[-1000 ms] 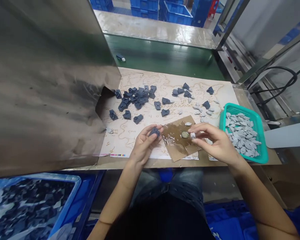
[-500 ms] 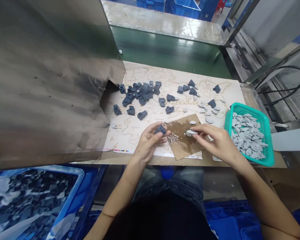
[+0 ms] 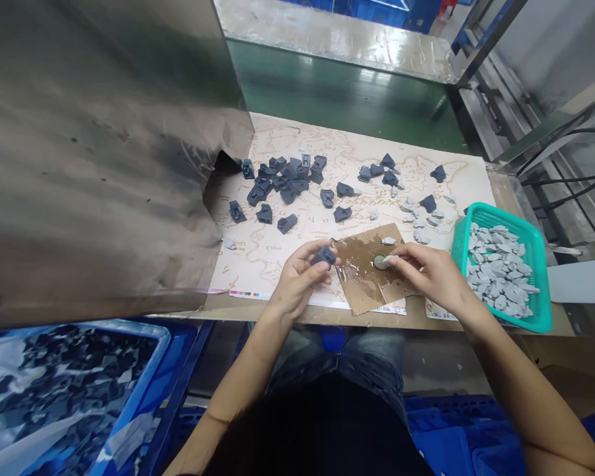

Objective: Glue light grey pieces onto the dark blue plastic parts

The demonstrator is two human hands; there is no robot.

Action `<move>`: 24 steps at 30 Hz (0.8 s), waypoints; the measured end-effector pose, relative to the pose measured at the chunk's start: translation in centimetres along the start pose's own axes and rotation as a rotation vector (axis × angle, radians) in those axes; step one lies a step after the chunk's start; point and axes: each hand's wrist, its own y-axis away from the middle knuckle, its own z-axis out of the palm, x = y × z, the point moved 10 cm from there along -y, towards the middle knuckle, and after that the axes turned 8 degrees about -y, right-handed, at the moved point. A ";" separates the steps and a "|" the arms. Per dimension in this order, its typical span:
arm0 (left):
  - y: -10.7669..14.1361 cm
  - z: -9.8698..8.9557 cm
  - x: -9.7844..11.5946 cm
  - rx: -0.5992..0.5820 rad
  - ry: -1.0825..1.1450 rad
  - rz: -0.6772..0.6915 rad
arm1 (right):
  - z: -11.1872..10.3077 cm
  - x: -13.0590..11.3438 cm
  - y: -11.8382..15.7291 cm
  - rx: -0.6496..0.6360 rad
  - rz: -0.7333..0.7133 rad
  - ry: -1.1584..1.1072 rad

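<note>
Pinched against the round disc [image 3: 379, 262]

The right hand [image 3: 439, 281] has its fingers [image 3: 399, 254] tight on a matte pale grey chip [image 3: 387, 260], long axis pointing left, tip on the disc on wet cardboard [image 3: 361, 284]; the left hand [image 3: 297, 284] grips a dark grey plastic part [image 3: 323, 256]

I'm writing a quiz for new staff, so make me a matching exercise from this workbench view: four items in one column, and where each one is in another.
Items:
1. Dark grey moulded part
2. Pale grey pieces
3. Wet cardboard sheet
4. Round disc

Places:
A. In the teal plastic basket
B. Held in the left hand
C. On the cardboard, at the right hand
D. Lying on the printed paper sheet

Pairs: 1-B, 2-A, 3-D, 4-C
</note>
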 end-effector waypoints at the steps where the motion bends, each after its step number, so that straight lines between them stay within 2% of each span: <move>1: 0.0 0.0 0.1 0.006 0.002 0.007 | 0.0 0.1 0.0 0.010 0.011 -0.007; 7: 0.3 0.2 1.2 0.014 -0.031 0.135 | -0.3 0.7 0.2 0.033 0.061 -0.033; 11: 0.5 1.0 1.0 -0.076 0.002 0.106 | 0.1 0.4 0.2 0.001 0.054 0.013; 17: 0.5 1.5 1.1 -0.137 -0.019 0.134 | 1.4 0.8 -0.3 -0.045 0.082 0.120; 21: 0.6 1.0 1.7 -0.041 -0.177 0.297 | 1.6 1.1 -0.4 -0.036 0.100 0.210; 24: 0.9 0.7 2.2 0.033 -0.328 0.411 | 0.5 0.6 -0.3 0.026 0.093 0.111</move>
